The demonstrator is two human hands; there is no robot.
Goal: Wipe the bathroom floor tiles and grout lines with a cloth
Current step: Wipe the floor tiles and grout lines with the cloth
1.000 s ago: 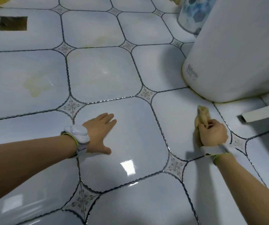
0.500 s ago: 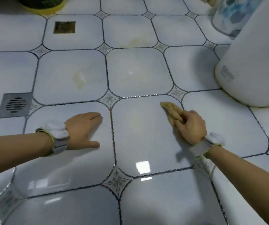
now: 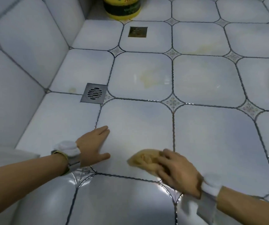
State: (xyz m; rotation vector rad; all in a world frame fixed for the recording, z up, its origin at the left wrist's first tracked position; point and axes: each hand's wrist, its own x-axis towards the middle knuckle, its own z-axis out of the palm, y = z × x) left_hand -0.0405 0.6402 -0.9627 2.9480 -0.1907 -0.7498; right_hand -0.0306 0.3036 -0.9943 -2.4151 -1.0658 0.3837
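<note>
On floor tiles (image 3: 137,120) — right hand (image 3: 177,174) pressing yellow cloth (image 3: 144,159), left hand (image 3: 93,143) flat, yellow tub (image 3: 122,8) contents unseen.

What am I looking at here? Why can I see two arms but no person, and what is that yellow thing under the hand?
The camera sits on the person's head and looks down, so you see only their arms, as if through their eyes. They are cleaning a bathroom floor made of shiny pale tiles with dark lines between them.

The left hand lies flat on a tile, fingers straight, propping the person up. The right hand presses a yellowish cloth on the floor; it looks blurry, likely because it is rubbing. Both wrists wear a white band.

Farther off are a metal drain with slots, a small square opening, a yellow container, and a yellowish stain not yet wiped.
</note>
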